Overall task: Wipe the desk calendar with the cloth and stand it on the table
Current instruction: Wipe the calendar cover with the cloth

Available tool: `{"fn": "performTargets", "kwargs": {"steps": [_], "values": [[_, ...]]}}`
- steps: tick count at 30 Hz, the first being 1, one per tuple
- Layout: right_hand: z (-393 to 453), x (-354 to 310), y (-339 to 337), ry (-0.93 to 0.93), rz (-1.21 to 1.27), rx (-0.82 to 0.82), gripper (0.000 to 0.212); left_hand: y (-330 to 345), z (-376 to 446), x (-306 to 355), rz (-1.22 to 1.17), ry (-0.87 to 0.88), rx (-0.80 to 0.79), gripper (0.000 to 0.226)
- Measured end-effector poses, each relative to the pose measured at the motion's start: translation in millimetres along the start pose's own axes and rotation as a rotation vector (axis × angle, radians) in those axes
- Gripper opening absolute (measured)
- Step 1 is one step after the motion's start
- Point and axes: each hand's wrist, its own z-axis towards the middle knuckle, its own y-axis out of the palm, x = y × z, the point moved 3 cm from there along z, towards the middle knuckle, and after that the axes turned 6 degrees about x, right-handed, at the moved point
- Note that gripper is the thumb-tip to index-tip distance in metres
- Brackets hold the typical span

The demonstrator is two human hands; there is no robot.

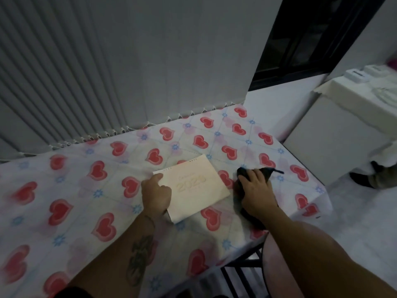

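Observation:
A cream desk calendar (194,186) with "2026" embossed on its cover lies flat on the table (64,190), its spiral edge turned away from me. My left hand (155,195) rests on the calendar's left edge with fingers curled, pressing it down. A dark cloth (266,171) lies on the table just right of the calendar. My right hand (256,190) lies on top of that cloth with fingers spread and covers most of it.
The table wears a white cloth printed with red hearts; its right edge drops off near the dark cloth. Grey vertical blinds (129,72) hang along the far edge. A white cabinet (335,136) stands to the right. A dark chair frame (242,269) sits below the near edge.

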Motion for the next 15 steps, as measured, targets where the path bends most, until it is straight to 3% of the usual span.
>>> {"fn": "performTargets", "kwargs": {"steps": [3, 6, 11, 15], "values": [[-7, 3, 28, 0.021, 0.1, -0.213, 0.075, 4, -7, 3, 0.125, 0.038, 0.056, 0.045], [-7, 1, 35, 0.006, 0.172, -0.219, 0.082, 7, -17, 7, 0.175, 0.122, 0.138, 0.036], [-9, 16, 22, 0.057, 0.498, -0.101, 0.075, 20, -35, 25, 0.297, 0.209, 0.236, 0.029], [-17, 50, 13, 0.25, 0.701, 0.083, 0.059, 39, -49, 48, 0.091, 0.308, 0.128, 0.028]]}}
